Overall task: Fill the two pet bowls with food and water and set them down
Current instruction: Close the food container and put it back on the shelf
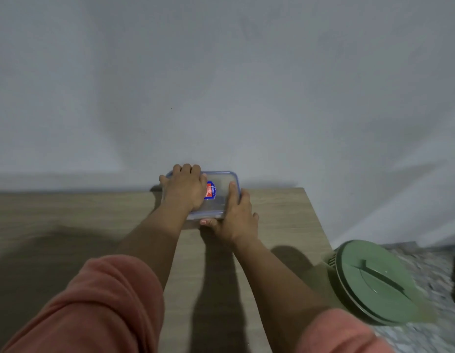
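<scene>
Presumably the food box: a lidded container [216, 193] at the table's [94, 212] far edge — left hand [185, 188] fingers curled over its far rim, right hand [237, 215] gripping the near corner — rigid, smooth plastic, likely light; hold opposite edges.

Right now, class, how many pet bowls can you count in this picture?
0. Only a lidded container on the table, held by the left hand and right hand, and a green lid; bowls may lie outside the view.
</scene>
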`<state>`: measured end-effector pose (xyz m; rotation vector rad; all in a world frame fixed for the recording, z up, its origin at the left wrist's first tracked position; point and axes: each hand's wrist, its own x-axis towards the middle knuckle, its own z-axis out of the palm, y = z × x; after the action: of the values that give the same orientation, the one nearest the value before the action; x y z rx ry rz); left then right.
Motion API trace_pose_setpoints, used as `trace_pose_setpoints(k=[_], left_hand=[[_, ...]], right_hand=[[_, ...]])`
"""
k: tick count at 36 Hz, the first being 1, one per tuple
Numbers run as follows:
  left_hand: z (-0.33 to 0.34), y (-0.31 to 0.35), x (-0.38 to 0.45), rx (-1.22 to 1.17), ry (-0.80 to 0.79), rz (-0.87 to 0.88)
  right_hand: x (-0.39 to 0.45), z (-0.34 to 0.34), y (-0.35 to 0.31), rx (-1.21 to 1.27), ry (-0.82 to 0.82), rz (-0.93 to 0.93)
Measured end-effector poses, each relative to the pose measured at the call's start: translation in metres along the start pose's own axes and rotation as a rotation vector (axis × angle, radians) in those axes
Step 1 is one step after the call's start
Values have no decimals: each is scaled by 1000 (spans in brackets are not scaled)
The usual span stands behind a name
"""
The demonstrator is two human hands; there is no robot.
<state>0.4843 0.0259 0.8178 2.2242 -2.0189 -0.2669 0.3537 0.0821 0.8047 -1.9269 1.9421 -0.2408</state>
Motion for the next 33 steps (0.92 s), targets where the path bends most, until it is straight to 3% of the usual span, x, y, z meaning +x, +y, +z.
trace_pose_setpoints(k=[6,11,14,20,24,33], left_hand=[[-2,6,-17,-2,77,-46],[-1,7,-24,-236,98,-360],[4,-3,-19,-407,88,-414],[13,-28,-27,-691,91,-660],[22,-32,-46,-767,108,-617],[5,-25,-77,-841,202,-568]], right_hand=[[-1,-2,-3,8,9,-19],[-1,-5,-4,27,-44,-4],[0,-8,-4,65,-81,5],[-4,-8,4,430,-47,0],[-8,-5,10,705,12,146],[-31,-20,2,662,80,96]])
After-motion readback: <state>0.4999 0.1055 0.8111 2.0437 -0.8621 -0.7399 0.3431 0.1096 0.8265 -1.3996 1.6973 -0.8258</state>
